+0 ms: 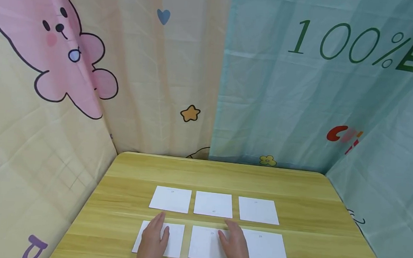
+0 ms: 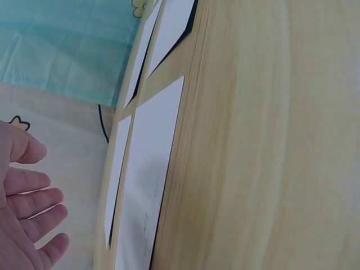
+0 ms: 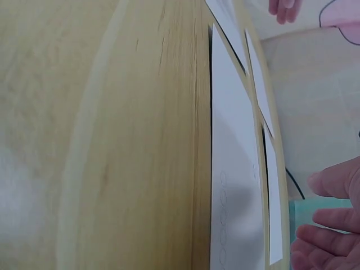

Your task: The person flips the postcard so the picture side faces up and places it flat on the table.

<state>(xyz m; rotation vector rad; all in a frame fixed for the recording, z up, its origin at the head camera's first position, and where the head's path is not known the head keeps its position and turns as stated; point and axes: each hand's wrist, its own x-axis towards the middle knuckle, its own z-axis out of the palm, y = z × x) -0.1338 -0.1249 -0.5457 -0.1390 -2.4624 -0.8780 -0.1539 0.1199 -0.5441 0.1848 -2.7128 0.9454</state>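
Observation:
White paper cards lie flat in two rows of three on a wooden table. My left hand (image 1: 152,240) hovers over the front left card (image 1: 173,244), its fingers loosely extended and holding nothing. Over the front middle card (image 1: 202,246) and the edge of the front right card (image 1: 268,249) is my right hand (image 1: 235,244), also relaxed with nothing in it. Faint small print shows on several cards. In the right wrist view, a row of faint ovals runs along the nearest card (image 3: 233,169); the right hand's fingers (image 3: 332,239) are spread slightly apart.
Behind the front cards lie the back left card (image 1: 170,199), back middle card (image 1: 213,204) and back right card (image 1: 258,210). The table (image 1: 312,218) meets a cream curtain (image 1: 166,81) and a blue-green curtain (image 1: 277,102) at its far edge.

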